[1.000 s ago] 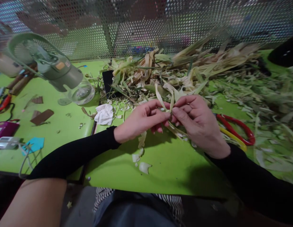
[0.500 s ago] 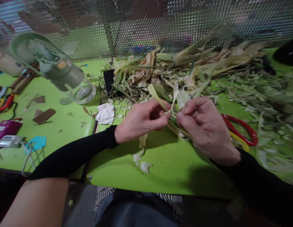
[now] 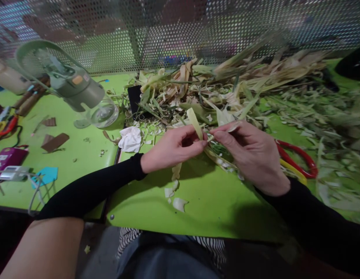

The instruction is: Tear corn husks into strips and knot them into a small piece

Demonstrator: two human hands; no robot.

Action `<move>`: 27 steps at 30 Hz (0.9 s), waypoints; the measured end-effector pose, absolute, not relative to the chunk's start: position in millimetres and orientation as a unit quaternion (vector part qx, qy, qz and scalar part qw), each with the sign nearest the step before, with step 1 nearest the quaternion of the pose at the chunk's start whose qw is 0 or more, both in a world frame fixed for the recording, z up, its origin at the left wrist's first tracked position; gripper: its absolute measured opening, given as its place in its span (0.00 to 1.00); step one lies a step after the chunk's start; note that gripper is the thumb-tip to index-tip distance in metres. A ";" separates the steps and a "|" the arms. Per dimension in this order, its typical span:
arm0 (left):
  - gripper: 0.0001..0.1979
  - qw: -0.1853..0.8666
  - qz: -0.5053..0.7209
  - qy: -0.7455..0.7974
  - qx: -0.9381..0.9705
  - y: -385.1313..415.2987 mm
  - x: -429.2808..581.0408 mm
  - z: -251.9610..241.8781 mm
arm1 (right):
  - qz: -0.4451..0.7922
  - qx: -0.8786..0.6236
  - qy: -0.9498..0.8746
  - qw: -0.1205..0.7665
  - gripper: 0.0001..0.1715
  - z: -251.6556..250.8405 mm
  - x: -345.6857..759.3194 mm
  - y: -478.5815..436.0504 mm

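Over the green table, my left hand (image 3: 178,148) pinches a pale corn husk strip (image 3: 194,121) that curls up above its fingertips. My right hand (image 3: 251,155) is closed on the strip's other end, its thumb and forefinger almost meeting the left fingers. A longer piece of husk (image 3: 176,170) hangs beneath my left hand, with pale scraps (image 3: 179,204) lying below it. Close to the right wrist lie scissors or pliers with red and yellow handles (image 3: 309,166), partly covered by that hand.
A heap of corn husks (image 3: 232,85) lies along a perforated metal screen (image 3: 156,35), spreading into shreds on the right. To the left are a crumpled tissue (image 3: 130,139), a black phone-like slab (image 3: 135,101), a tipped green-topped clear bottle (image 3: 83,91), and brown pieces (image 3: 54,142).
My right hand has closed in leftward and its fingers have flattened over the strip. The loose upright end between the hands no longer stands up. My left hand barely moved.
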State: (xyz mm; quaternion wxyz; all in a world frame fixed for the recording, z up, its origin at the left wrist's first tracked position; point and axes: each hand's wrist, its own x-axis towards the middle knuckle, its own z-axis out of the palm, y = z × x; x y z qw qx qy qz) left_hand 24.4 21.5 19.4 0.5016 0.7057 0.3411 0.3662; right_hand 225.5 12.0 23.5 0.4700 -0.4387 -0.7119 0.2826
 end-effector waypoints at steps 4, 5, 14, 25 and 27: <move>0.04 0.536 0.361 0.351 0.678 22.0 26.9 13.2 | 0.308 -0.440 -0.699 0.472 0.12 23.8 226.0 9.1; 0.04 0.552 0.354 0.355 0.666 22.0 27.4 12.3 | 0.317 -0.440 -0.698 0.468 0.13 24.2 226.9 10.5; 0.05 0.668 0.285 0.312 0.613 18.3 30.2 15.4 | 0.289 -0.452 -0.762 0.363 0.18 24.9 233.1 24.8; 0.14 0.672 0.290 0.320 0.601 11.2 33.3 11.4 | 0.332 -0.438 -0.731 0.406 0.14 27.2 222.7 11.1; 0.16 0.681 0.299 0.314 0.590 8.1 35.6 6.7 | 0.354 -0.447 -0.713 0.408 0.15 28.0 220.5 8.1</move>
